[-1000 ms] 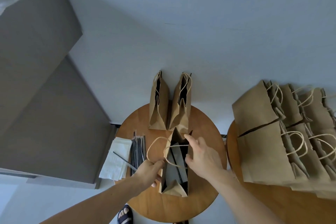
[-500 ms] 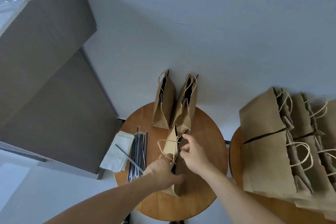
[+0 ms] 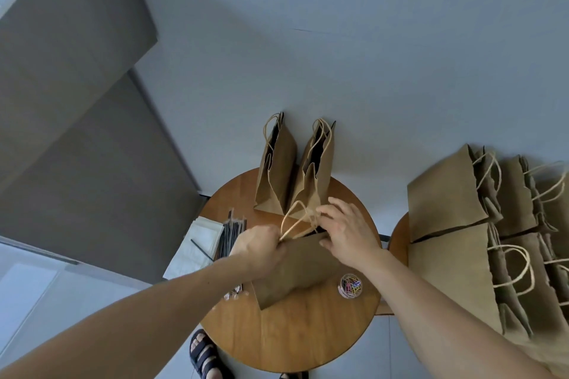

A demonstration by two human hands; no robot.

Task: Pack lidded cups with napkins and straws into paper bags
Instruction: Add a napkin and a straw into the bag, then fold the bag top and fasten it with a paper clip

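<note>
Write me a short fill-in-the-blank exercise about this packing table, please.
1. The left hand and the right hand both grip the twine ___ of the near brown paper bag.
2. Behind it, ___ more brown paper bags stand upright on the round wooden table.
3. The bundle of black straws lies beside the stack of white ___.
Missing words: handles; two; napkins.

Centre frame, the left hand [image 3: 261, 251] and right hand [image 3: 348, 234] pinch the twine handles [image 3: 297, 218] of a tilted paper bag [image 3: 301, 271] on the round tabletop [image 3: 301, 335].
</note>
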